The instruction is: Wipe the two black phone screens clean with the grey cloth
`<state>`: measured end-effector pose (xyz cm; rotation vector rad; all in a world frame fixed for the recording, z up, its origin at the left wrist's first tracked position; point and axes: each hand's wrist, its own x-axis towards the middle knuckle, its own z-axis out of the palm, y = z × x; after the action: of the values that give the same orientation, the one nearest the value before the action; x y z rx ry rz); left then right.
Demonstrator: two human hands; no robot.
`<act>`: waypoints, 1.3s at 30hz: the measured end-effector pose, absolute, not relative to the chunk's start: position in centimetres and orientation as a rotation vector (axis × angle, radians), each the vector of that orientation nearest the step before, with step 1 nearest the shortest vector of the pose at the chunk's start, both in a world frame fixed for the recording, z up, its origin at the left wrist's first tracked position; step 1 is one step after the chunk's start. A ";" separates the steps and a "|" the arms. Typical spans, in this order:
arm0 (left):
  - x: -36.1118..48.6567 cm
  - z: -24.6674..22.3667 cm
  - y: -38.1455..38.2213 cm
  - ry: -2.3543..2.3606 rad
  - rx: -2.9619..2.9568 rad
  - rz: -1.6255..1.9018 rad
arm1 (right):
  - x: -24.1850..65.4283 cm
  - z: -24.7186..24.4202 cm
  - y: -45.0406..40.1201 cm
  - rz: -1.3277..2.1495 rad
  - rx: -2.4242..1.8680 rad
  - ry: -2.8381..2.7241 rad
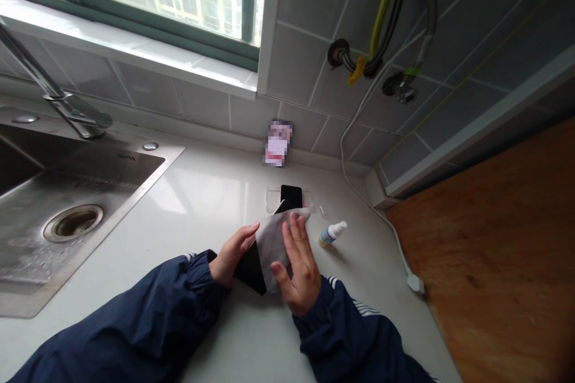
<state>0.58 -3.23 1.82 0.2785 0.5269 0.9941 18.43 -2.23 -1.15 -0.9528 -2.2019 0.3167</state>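
My left hand [233, 251] grips the left edge of a flat black tablet [251, 272], tilted above the counter. A grey cloth [272, 239] lies over most of the tablet, so only two of its corners show. On the cloth my right hand [299, 266] rests flat with its fingers stretched out. Just behind the cloth, a black phone [291, 195] lies on the counter beside a clear plastic case [272, 198]. To the right of my right hand stands a small spray bottle [331, 233] with a white top.
A steel sink [153, 176] with a tap [74, 111] is at the left. Against the tiled wall leans a blurred-out phone-shaped item [277, 143]. A white cable [354, 188] runs down to a plug [414, 282] by the wooden panel [485, 251] on the right.
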 end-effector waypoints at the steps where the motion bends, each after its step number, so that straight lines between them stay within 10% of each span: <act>1: 0.5 1.8 -3.2 0.493 0.289 0.991 | 18.5 -1.2 -2.1 0.311 -0.967 -2.184; 39: -0.2 3.7 -2.1 0.581 0.267 1.164 | 18.8 0.1 -2.7 0.458 -0.512 -2.092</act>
<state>-0.20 -2.08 3.72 0.2673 0.5813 1.1639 18.82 -2.71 0.09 -0.5122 -2.0919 0.4579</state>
